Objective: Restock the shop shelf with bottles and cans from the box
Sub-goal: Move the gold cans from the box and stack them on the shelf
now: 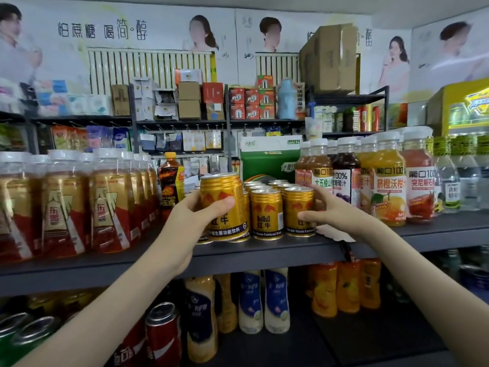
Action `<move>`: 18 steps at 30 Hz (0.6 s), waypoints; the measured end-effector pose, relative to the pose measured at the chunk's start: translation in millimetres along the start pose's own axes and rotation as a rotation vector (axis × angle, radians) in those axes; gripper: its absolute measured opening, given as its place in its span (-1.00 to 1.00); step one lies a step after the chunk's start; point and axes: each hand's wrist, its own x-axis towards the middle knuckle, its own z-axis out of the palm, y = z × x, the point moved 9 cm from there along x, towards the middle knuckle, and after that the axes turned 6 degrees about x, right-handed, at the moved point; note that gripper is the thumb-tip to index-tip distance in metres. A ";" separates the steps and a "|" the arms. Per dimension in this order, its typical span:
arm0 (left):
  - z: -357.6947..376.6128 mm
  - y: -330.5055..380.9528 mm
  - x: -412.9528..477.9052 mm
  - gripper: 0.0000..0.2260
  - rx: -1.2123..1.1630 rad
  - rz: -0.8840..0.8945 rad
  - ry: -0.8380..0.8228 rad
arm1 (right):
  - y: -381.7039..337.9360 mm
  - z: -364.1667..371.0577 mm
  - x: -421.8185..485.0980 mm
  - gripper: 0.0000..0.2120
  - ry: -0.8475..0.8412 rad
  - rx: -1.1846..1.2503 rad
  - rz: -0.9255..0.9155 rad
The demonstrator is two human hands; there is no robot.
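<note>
Head: left hand (185, 223) curled round raised can (225, 189), right hand (336, 210) round shelved can (297, 200), juice bottles (389, 181) beside

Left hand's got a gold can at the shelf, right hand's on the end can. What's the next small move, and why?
Probably lower the gold can in the left hand upright onto the shelf, left of the standing cans. It looks tilted and just above the shelf board, while the right hand grips the end can, seemingly steadying the row.
</note>
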 end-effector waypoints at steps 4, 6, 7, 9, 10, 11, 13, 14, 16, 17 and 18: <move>13.6 8.6 6.0 -0.48 0.054 0.046 -0.021 | -66.0 -9.9 -23.2 -0.24 0.350 -0.271 -0.354; 22.5 16.7 7.9 -0.50 0.105 0.087 -0.049 | -99.3 9.7 -31.2 -0.34 0.272 -0.211 -0.469; 26.1 20.8 9.5 -0.50 0.137 0.107 -0.065 | -109.5 22.4 -29.6 -0.37 0.177 -0.150 -0.447; 27.0 27.9 14.9 -0.49 0.195 0.134 -0.081 | -122.6 47.0 -23.0 -0.42 -0.029 0.014 -0.360; 24.3 31.0 18.8 -0.47 0.213 0.145 -0.088 | -127.3 54.9 -19.0 -0.46 -0.099 0.113 -0.326; 19.8 34.2 23.3 -0.45 0.235 0.156 -0.090 | -131.8 59.6 -14.0 -0.49 -0.143 0.197 -0.305; 7.2 42.7 31.5 -0.47 0.314 0.192 -0.071 | -141.0 67.6 -3.6 -0.48 -0.201 0.285 -0.294; 0.4 46.8 35.4 -0.50 0.362 0.217 -0.057 | -146.2 72.7 1.5 -0.46 -0.218 0.290 -0.297; -13.3 51.8 42.6 -0.54 0.448 0.247 -0.024 | -156.0 82.7 14.4 -0.43 -0.225 0.272 -0.297; -20.2 53.1 45.8 -0.54 0.474 0.248 -0.015 | -159.9 87.7 22.6 -0.45 -0.225 0.271 -0.294; -26.4 52.2 49.4 -0.53 0.485 0.236 -0.023 | -163.0 92.8 31.1 -0.48 -0.229 0.276 -0.291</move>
